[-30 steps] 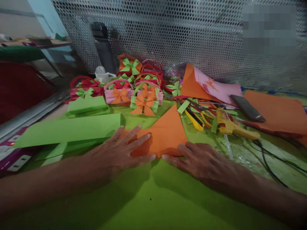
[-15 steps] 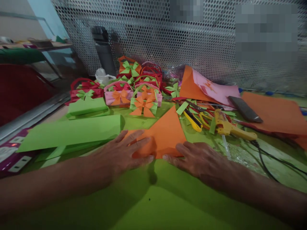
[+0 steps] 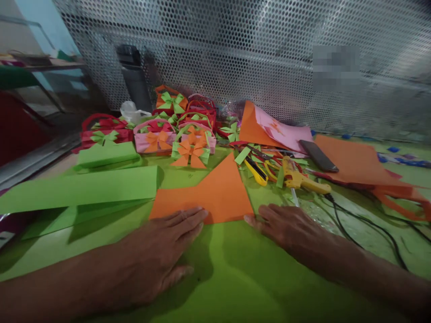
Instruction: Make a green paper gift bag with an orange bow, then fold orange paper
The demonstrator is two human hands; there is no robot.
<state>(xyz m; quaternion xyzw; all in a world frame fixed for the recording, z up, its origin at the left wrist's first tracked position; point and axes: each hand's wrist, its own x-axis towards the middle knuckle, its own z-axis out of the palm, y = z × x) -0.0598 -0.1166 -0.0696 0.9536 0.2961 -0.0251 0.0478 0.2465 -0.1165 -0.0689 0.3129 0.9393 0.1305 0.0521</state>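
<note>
A folded sheet of orange paper [image 3: 212, 188] lies flat on the green tabletop in front of me, one corner pointing away. My left hand [image 3: 168, 251] rests with outstretched fingers on its near edge, the thumb out on the table. At its near right corner, my right hand [image 3: 286, 226] lies palm down with fingers extended, the fingertips beside or just touching the paper. Neither hand grips anything. To the left lie folded light green papers [image 3: 84, 188]. Beyond the orange sheet stand small paper bags with bows [image 3: 191, 150].
On the right are a yellow glue gun [image 3: 298, 177] with a black cord, a yellow cutter knife [image 3: 256, 171], scissors and green scraps. A phone [image 3: 318, 155] lies by more orange paper [image 3: 353, 159]. A dark bottle [image 3: 134, 80] stands before the perforated metal panel [image 3: 215, 54].
My left hand has slid off the sheet's left part onto its near edge, its fingers now closer together. The right hand has shifted right, uncovering the near right corner. The view has turned slightly.
</note>
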